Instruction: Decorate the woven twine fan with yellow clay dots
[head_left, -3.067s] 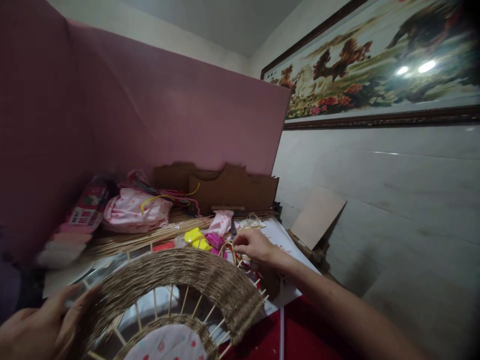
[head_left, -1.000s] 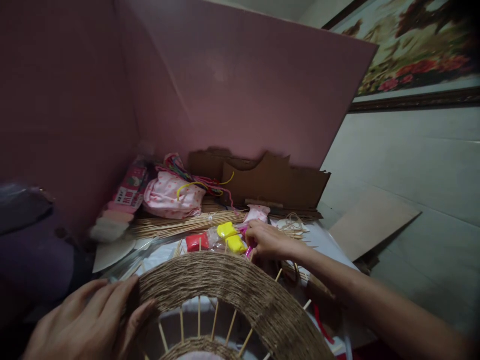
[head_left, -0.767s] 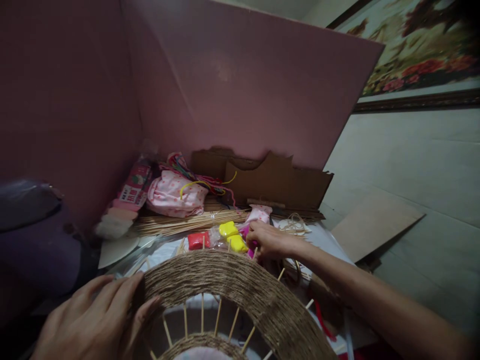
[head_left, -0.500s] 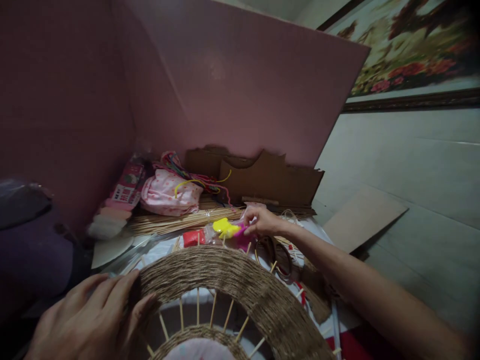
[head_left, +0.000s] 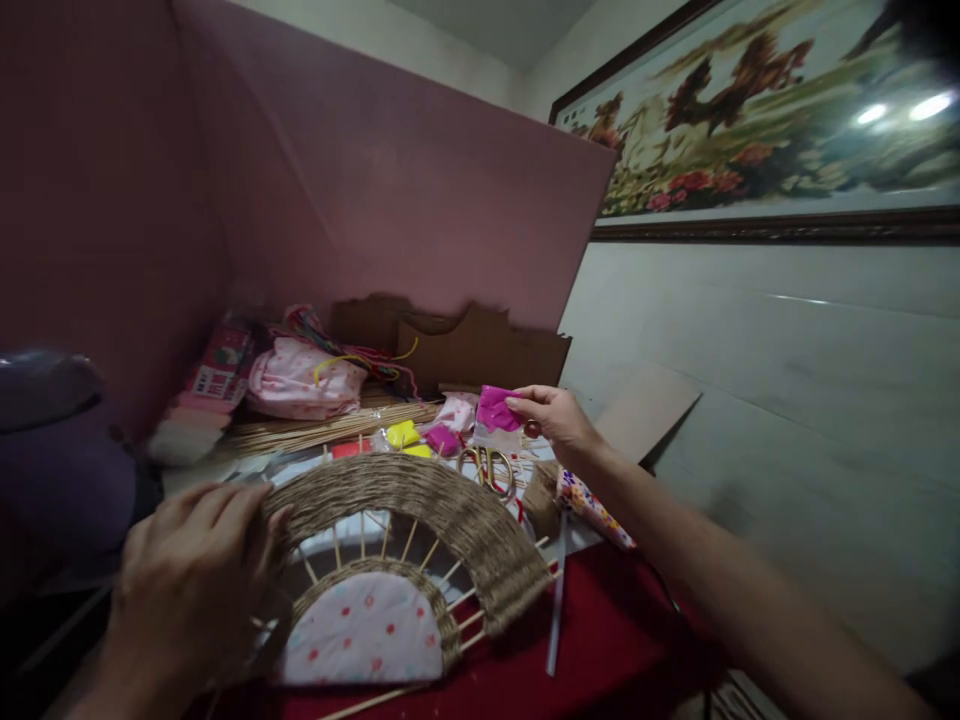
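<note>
My left hand (head_left: 199, 560) grips the left end of a half-round fan (head_left: 390, 490) woven of brown twine over thin sticks. White cloth with red dots (head_left: 367, 630) covers the fan's inner half circle. Above the scissors (head_left: 487, 470), my right hand (head_left: 555, 415) pinches a small clear packet of magenta clay-like material (head_left: 499, 408) between thumb and fingers. Behind the fan's rim lie another magenta packet (head_left: 442, 440), a yellow packet (head_left: 403, 433) and a red packet (head_left: 351, 450).
Bundled thin sticks (head_left: 322, 428), a pink dotted cloth bundle (head_left: 304, 380) with coloured cords and torn cardboard (head_left: 480, 350) lie at the back against a pink panel. A clear rod (head_left: 557, 610) rests on the red cloth (head_left: 607, 620). A flowered cloth piece (head_left: 596, 510) is under my right forearm.
My right hand has lifted a magenta packet off the pile, up and slightly right. My left hand still holds the fan, which now shows more fully as the view has shifted right.
</note>
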